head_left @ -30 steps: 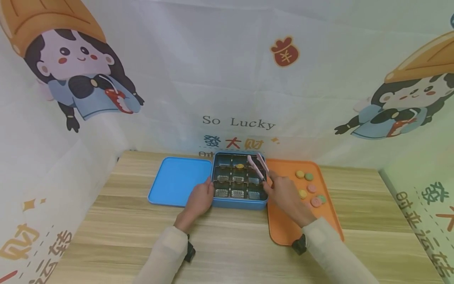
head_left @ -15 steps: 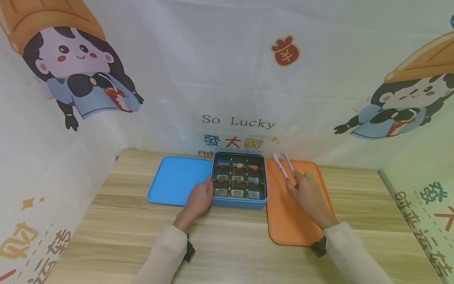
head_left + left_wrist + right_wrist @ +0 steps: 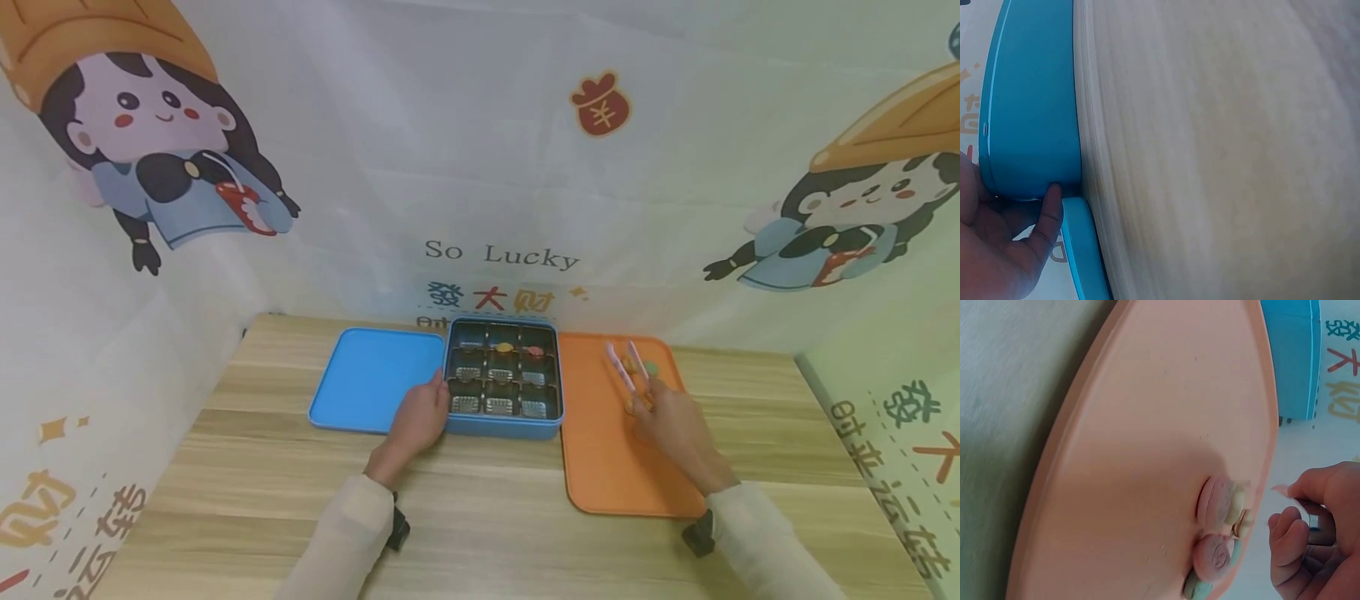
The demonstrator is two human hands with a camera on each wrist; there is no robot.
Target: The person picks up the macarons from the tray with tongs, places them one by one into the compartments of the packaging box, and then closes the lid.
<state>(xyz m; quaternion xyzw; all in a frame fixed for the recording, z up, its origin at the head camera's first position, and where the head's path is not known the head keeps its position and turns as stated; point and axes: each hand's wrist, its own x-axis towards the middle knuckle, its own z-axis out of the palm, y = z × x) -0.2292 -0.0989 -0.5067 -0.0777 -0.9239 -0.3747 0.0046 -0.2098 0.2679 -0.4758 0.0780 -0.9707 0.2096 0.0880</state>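
My left hand (image 3: 416, 417) touches the left side of a blue box (image 3: 504, 427) with a dark divided insert. In the left wrist view, a fingertip rests against the box's lower corner. A yellow macaron (image 3: 505, 348) lies in the back middle compartment and a pink macaron (image 3: 535, 352) in the back right one. Over the orange tray (image 3: 611, 479), my right hand (image 3: 678, 429) holds pink tongs (image 3: 622, 367), tips apart, near a green macaron (image 3: 652, 367). Pink macarons (image 3: 1212, 557) and others cluster on the tray in the right wrist view; my hand partly covers them in the head view.
A blue lid (image 3: 375, 375) lies left of the box, close against it. The tray stands at the box's right. All sit on a wood-grain table (image 3: 480, 517), with a printed cloth (image 3: 480, 167) hanging behind.
My right hand and the tongs have moved right from the box to over the tray. The pink macaron in the back right compartment, earlier hidden by the tongs, now shows. My left hand stays put.
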